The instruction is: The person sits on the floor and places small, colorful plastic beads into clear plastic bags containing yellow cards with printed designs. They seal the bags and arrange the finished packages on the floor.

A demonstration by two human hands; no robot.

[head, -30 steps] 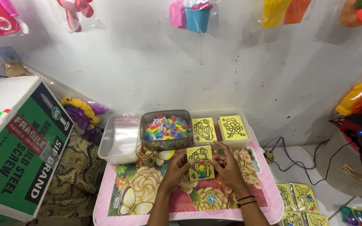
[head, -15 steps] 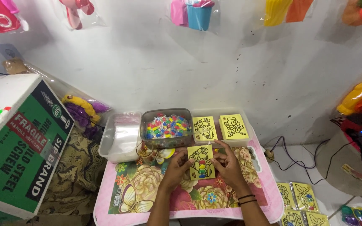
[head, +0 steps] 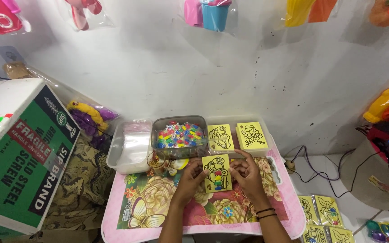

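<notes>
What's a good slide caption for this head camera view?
Both hands, left hand and right hand, hold a yellow picture card over a floral table.

green and white cardboard box (head: pixel 21 157), clear tub of plastic bags (head: pixel 129 146), black cables (head: pixel 320 164), hanging toys (head: pixel 203 11)

yellow picture card (head: pixel 217 173) | black outline drawing, coloured bits | flat on floral table, held by both sides

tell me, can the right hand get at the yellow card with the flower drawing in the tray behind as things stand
Probably yes: the right hand sits just in front of the flower card, which lies uncovered in the open tray, nothing between them, though it now grips the yellow card.
</notes>
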